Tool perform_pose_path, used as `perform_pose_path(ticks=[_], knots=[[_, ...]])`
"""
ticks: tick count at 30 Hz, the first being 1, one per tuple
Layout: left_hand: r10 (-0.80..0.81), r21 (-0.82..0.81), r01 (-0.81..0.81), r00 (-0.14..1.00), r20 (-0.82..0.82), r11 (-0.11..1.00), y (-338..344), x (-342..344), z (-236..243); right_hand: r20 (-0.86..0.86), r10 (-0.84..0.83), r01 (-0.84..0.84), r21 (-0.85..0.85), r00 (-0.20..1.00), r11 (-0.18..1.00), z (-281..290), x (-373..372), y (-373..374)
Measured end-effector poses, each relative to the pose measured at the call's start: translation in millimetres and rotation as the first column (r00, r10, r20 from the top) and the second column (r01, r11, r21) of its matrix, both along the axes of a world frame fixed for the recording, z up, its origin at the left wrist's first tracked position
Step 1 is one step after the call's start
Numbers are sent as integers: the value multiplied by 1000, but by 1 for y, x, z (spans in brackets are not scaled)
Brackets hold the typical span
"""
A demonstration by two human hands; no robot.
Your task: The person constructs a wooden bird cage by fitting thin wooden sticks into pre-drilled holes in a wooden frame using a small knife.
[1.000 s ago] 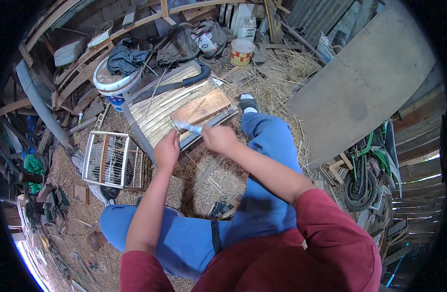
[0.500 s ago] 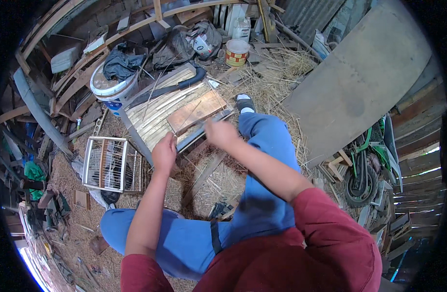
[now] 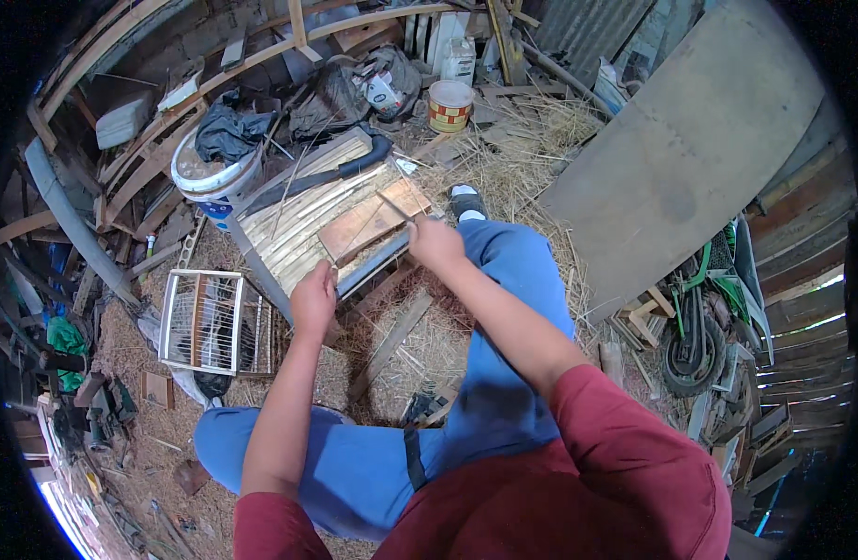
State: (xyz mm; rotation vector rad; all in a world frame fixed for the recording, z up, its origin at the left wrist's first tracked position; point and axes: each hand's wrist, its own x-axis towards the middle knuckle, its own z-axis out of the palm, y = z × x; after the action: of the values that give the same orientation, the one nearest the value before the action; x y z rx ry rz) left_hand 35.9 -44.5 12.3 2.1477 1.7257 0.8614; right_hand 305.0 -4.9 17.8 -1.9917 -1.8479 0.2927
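Note:
My right hand (image 3: 434,241) is closed on a knife (image 3: 396,207), its narrow blade pointing up and left over a reddish-brown board (image 3: 359,224). My left hand (image 3: 312,291) is pinched near the board's lower-left corner, on what looks like a thin sliver, too small to make out clearly. The board rests on pale wooden strips (image 3: 284,238) on a low wooden stand with a grey front edge (image 3: 373,261). A long dark blade with a black handle (image 3: 354,166) lies across the back of the strips.
A white slatted cage (image 3: 177,322) sits left, below a white bucket (image 3: 191,201). A red-and-yellow pail (image 3: 448,117) and dark bags (image 3: 331,107) stand behind. A large grey sheet (image 3: 681,159) leans right, above a green wheeled vehicle (image 3: 690,331). Straw and scrap wood litter the floor.
My right hand has moved right and up from near my left hand, and the knife now points up-left instead of lying nearly level. My left hand has shifted slightly down.

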Motion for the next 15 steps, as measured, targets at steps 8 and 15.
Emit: perform_pose_path(ticks=[8, 15], knots=[[15, -44, -17, 999, -28, 999, -2, -4, 1, -16, -11, 10, -16, 1000, 1000, 10, -13, -5], [40, -45, -41, 999, -26, 998, -4, -3, 2, 2, 108, -108, -47, 994, 993, 9, -30, -18]])
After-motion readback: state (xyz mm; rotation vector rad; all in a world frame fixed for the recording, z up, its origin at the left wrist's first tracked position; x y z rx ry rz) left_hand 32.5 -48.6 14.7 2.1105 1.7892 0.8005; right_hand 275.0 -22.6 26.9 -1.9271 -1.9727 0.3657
